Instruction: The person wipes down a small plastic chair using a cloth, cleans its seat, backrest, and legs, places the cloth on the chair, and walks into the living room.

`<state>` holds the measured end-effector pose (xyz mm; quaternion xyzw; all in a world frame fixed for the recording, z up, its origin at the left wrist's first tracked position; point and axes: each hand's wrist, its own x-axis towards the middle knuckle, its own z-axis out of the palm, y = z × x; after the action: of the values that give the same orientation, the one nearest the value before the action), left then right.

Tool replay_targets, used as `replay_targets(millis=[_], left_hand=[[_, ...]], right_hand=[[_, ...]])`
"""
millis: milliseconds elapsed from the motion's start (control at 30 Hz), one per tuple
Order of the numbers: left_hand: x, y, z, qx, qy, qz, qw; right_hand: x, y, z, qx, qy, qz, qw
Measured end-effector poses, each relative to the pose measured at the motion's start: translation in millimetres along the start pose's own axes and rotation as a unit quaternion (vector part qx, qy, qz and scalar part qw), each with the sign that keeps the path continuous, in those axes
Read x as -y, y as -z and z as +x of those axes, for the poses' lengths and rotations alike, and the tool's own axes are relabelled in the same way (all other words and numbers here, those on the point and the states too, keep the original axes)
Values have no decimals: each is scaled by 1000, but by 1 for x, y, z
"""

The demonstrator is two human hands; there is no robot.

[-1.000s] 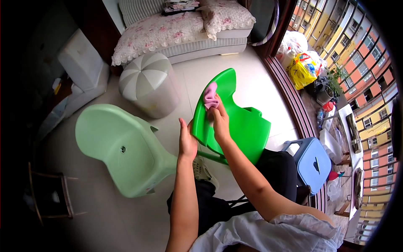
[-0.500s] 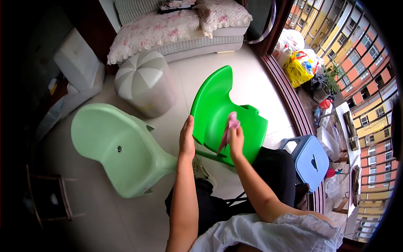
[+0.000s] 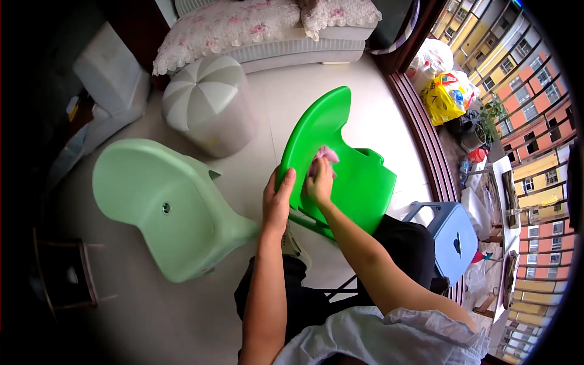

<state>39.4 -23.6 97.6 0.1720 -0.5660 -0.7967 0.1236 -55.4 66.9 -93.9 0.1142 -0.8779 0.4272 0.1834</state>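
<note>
A bright green plastic chair [image 3: 368,188] is tilted in front of my knees. My left hand [image 3: 278,204] grips its left edge, thumb on the near face and the other fingers out of sight behind. Bunched in my right hand [image 3: 320,182] is a pink cloth [image 3: 324,156], pressed against the inner surface of the chair. A pale green plastic tub-like seat [image 3: 176,225] with a small round drain fitting lies on the floor to the left of my arm.
A grey-and-white round pouf [image 3: 210,109] stands beyond the pale seat, before a couch with a floral cover [image 3: 237,27]. At right sits a blue step stool [image 3: 453,240]. Bags, including a yellow bag [image 3: 447,100], and a potted plant [image 3: 490,115] line the barred window.
My right hand has moved left with the pink cloth across the green chair. My left hand has shifted its hold on the edge, and the camera view has moved slightly.
</note>
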Motion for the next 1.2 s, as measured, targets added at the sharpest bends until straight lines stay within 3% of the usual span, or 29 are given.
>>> replay_targets(millis=[133,267,467,600,667,733,800,867,1000,1100,1200], left_hand=[[4,1,1,-3,-11,-4,1000],[5,3,1,-2,7,-3,1000],[4,1,-1,-17,-8,15,1000],[-5,-2,-2,-21,3,45,999],[-4,1,0,-16,7,69,997],[-4,1,-1,-2,-9,64,998],[-4,-1,0,-3,-10,48,999],[-2,0,1,-8,-14,58,998],[1,1,2,-14,-36,79,996],[1,3,1,-3,-18,78,997],[1,3,1,-5,-11,72,997]], right_hand=[[16,41,-42,188,18,2,982],[24,63,-49,223,41,40,973],[8,38,-4,151,116,-100,977],[-36,26,52,135,182,-243,943],[-43,43,79,119,95,-307,939],[-45,41,74,129,95,-313,936],[-37,28,64,87,33,-291,952],[-28,33,46,202,109,-235,945],[-9,71,-6,420,274,-82,861],[5,121,0,562,386,-57,729],[-58,122,34,573,377,-32,727]])
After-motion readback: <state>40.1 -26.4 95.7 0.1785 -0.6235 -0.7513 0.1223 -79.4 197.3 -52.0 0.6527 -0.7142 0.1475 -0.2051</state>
